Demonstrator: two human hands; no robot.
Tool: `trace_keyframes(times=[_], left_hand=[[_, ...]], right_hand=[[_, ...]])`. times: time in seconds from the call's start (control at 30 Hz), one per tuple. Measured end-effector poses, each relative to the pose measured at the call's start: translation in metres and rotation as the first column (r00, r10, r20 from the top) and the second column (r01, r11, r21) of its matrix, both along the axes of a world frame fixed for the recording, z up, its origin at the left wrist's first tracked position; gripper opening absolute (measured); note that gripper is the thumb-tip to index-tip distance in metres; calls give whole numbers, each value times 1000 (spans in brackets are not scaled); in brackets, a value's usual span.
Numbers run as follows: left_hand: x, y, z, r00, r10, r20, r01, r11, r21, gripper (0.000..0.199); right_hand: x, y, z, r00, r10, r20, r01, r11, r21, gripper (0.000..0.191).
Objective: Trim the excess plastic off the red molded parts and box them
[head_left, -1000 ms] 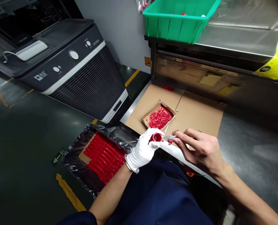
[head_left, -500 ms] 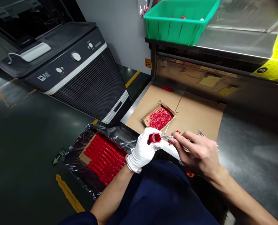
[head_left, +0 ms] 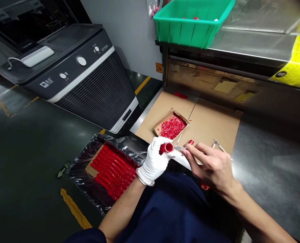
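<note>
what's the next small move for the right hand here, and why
Probably guide the blade lightly along the rim of the red tube: the right hand holds the blade with its tip near that rim, while the gloved left hand grips the tube.

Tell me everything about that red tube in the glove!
The red tube looks like shiny plastic, its round, hollow end open toward the camera. The gloved left hand grips it near the cardboard box, hiding some. A metal tool in the right hand points at its rim; whether they touch is unclear.
</note>
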State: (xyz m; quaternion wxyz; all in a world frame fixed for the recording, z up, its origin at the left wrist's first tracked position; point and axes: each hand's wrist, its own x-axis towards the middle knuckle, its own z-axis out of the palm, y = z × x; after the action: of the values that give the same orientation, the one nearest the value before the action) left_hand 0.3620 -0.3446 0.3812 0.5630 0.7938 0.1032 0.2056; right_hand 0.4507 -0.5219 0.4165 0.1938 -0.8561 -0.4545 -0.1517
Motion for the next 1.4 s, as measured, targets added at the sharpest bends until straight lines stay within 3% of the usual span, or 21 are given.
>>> trace_keyframes(times=[0.2,0.33,0.4,0.47,0.57,0.7,0.8,0.93,1.0,1.1,1.13,1.23,1.33,1.4], left_hand=[[1,-4,-7,996,68,55,-68,998,-10,34],[2,-2,-11,991,97,91,-92,994,-63,38],[2,0,-11,993,78,92,-72,995,-73,40],[1,2,-9,994,63,87,-58,997,-52,40],[0,1,-4,996,30,88,-38,996,84,34],[-1,-2,-1,999,-7,41,-4,968,249,31],[-3,-2,-5,999,32,-16,-26,955,296,40],[-5,2,-9,998,70,9,-66,880,470,23],[-6,4,-8,998,61,-5,-50,872,488,23],[-7,5,-6,1000,-9,-25,19,898,440,27],[-8,4,-6,999,-37,-22,43,904,426,29],[-9,-3,-10,997,-74,-34,82,909,409,40],[-11,-11,-19,994,-12,-105,49,931,361,57],[-12,-14,-22,991,6,-134,32,959,282,62]], right_hand=[[-6,3,-5,998,-9,-63,11,999,39,15],[-7,4,-6,953,21,-304,9,995,98,16],[-5,4,-3,859,72,-507,14,986,164,20],[-2,6,0,715,87,-694,86,974,211,26],[1,17,3,490,61,-870,178,970,168,33],[6,33,2,218,159,-963,109,977,186,33],[11,35,-3,118,192,-974,114,972,206,40],[11,32,-8,-46,183,-982,133,976,175,44],[9,30,-7,-8,181,-983,109,978,179,42],[7,30,-1,235,179,-955,83,976,203,34],[7,31,1,284,183,-941,74,975,211,32],[6,34,3,269,179,-947,58,978,201,32],[6,35,1,203,170,-964,59,981,185,39],[8,32,0,205,193,-960,14,980,200,40]])
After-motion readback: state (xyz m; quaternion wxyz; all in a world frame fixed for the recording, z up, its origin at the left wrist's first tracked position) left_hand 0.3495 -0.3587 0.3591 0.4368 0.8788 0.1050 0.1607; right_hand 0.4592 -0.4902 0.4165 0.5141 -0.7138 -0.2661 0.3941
